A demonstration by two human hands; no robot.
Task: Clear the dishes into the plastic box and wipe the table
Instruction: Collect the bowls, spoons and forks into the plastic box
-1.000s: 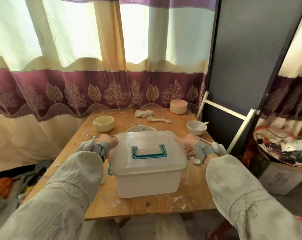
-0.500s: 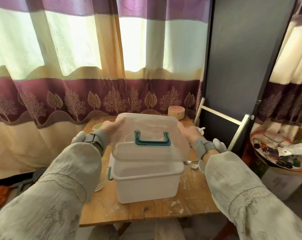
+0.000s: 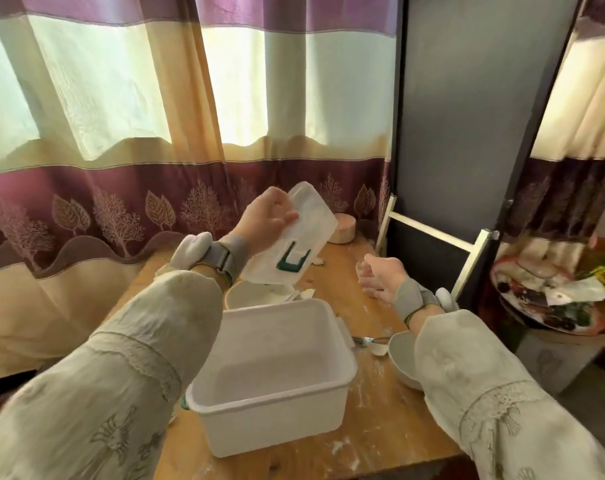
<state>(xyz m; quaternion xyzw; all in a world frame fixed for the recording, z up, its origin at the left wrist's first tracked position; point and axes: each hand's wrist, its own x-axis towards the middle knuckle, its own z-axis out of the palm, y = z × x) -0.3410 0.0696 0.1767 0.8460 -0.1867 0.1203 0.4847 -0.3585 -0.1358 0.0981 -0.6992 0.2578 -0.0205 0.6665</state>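
The white plastic box stands open and empty on the wooden table, near its front edge. My left hand holds the translucent lid with its green handle tilted steeply in the air above the table's far half. My right hand hovers open, palm up, to the right of the lid, holding nothing. A white bowl sits right of the box, partly under my right sleeve, with a spoon and fork beside it. Another white bowl shows behind the box.
A round pinkish container stands at the table's far right corner. A dark panel with a white frame flanks the table's right side. Curtains hang close behind the table. A cluttered tray lies at far right.
The lid came off the box, lifted by both hands. Now only my left hand holds it, raised and tilted, while my right hand has let go and opened.
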